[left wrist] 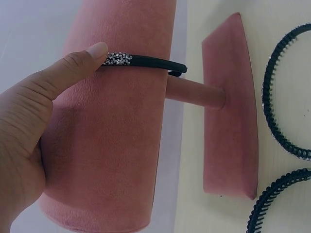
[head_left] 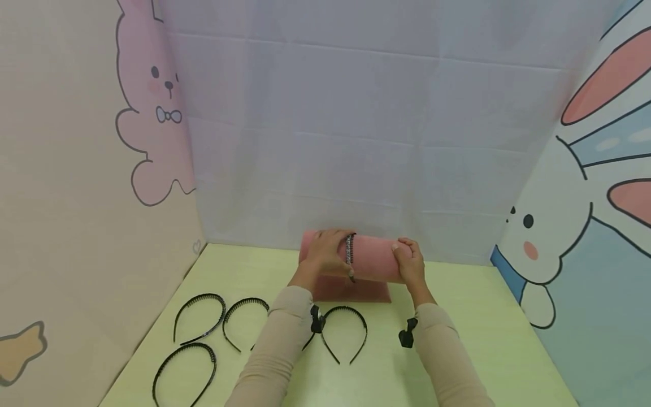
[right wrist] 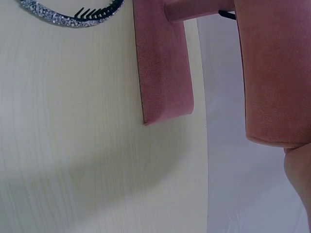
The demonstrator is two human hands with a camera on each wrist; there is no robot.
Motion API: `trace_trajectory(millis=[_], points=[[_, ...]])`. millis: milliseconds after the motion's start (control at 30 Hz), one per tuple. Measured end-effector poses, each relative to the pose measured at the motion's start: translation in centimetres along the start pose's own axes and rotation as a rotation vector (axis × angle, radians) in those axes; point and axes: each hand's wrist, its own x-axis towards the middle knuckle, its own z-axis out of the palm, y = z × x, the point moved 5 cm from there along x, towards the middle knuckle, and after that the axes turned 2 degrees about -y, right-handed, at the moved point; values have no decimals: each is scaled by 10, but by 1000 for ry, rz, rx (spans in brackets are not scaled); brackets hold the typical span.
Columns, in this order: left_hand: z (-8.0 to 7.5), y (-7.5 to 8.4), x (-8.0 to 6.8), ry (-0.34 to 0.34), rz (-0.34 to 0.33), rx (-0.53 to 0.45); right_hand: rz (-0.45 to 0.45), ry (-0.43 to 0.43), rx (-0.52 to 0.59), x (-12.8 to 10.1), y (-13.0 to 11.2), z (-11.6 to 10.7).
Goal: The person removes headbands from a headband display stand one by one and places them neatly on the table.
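Note:
A pink velvet stand (head_left: 375,259) has a roll lying across a post and a flat base (head_left: 356,291). A black rhinestone headband (head_left: 349,255) sits over the roll. My left hand (head_left: 333,253) wraps over the roll's left part. In the left wrist view its thumb (left wrist: 80,65) lies on the headband (left wrist: 143,61) against the roll (left wrist: 112,145); the other fingers are hidden behind. My right hand (head_left: 407,257) grips the roll's right end (right wrist: 277,73) with curled fingers. Only a bit of that hand (right wrist: 299,172) shows in the right wrist view.
Several black headbands lie on the pale green table (head_left: 483,328): toothed ones at the left (head_left: 200,316) (head_left: 185,370), and one with a bow (head_left: 346,330) in front of the stand. Another bow (head_left: 408,333) peeks out beside my right forearm. Cartoon-printed walls enclose three sides.

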Motion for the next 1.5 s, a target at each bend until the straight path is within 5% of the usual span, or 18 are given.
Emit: trace_trajectory(millis=[667,1000,1500], points=[[2,-6,-2,7,33,85,0,-9,8,-1,1,0],[-3,-15,-9,26,-47,167,-7,-3,-6,1,3,-1],[-7,-32,-16,51,-69,91,-16,7,0,2,2,-1]])
